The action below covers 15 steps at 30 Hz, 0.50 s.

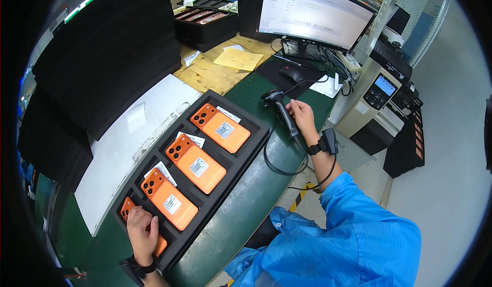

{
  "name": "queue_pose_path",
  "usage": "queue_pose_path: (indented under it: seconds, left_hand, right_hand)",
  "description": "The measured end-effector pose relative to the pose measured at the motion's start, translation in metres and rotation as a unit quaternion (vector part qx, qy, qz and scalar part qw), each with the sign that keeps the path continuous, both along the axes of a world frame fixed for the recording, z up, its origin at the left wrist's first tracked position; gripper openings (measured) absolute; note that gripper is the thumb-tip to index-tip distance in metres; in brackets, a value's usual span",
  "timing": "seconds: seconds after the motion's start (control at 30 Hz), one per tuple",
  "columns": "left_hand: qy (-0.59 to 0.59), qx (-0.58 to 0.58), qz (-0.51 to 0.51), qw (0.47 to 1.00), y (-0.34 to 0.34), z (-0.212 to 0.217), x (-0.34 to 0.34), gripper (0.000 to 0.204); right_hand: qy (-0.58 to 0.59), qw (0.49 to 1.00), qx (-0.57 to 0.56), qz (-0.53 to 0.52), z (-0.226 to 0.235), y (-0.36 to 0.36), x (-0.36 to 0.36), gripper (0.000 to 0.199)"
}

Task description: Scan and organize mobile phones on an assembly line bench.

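Observation:
Several orange phones lie in a row in the compartments of a black foam tray, their backs up. Each fully visible phone, such as the top one, has a white label and a camera block. My left hand covers the middle of the lowest phone, its fingers bent round it. A black corded barcode scanner is on the green table beside the tray. Close against the scanner's handle is my right hand, fingers bent; whether they grip it is unclear.
White slips stick out beside the phones. Behind stand a monitor and a mouse; a label printer is at the right. Tall black stacks and a white board flank the tray. The scanner cable loops near the table edge.

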State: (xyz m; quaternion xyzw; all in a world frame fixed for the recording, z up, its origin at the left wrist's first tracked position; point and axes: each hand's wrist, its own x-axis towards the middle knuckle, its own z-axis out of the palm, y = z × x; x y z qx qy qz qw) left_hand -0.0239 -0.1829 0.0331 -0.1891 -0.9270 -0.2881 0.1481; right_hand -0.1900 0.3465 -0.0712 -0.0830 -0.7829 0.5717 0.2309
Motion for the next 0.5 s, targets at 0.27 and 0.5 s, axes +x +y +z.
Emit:
queue_pose_path:
  seconds: [0.27,0.5]
  left_hand:
    - [-0.004,-0.012,-0.007,1.0,-0.002,-0.002,-0.001,0.015]
    - [-0.013,-0.024,0.0,1.0,-0.006,-0.004,0.003,0.012]
  right_hand:
    - [0.011,1.0,-0.002,-0.001,0.004,-0.003,0.006,0.037]
    - [0.167,0.957,-0.12,-0.205,0.0,0.063,0.073,0.032]
